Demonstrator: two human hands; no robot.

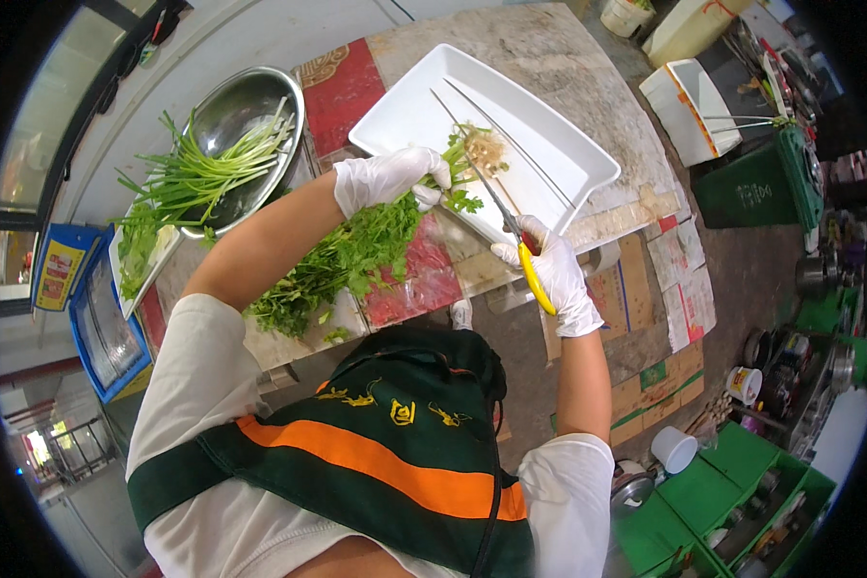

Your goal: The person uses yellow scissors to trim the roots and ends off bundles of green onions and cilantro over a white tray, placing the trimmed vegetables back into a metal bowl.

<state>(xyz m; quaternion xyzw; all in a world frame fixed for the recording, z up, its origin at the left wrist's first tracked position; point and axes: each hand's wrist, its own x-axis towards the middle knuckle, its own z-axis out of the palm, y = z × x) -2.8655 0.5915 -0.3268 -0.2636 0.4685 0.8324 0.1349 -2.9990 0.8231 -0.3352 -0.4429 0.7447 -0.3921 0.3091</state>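
Observation:
My left hand (pixel 404 177), in a white disposable glove, grips a bunch of leafy coriander (pixel 456 153) over a white plastic tray (pixel 397 119). The pale, stringy roots (pixel 486 149) point into the tray. In my gloved right hand (pixel 560 271) is a pair of scissors (pixel 538 282) with yellow and red handles. Their blades reach towards the stems just beside my left hand; whether they are parted is hard to tell. A pile of coriander (pixel 332 264) lies on the table's near side, below my left forearm.
Left of the tray, a steel bowl (pixel 292 108) holds scallions (pixel 238 166). Beside it stands a white dish (pixel 160 261) of greens. Patterned sheets cover the tabletop (pixel 520 32). A foam box (pixel 686 108), a green bin (pixel 748 188) and green crates (pixel 730 462) stand to the right.

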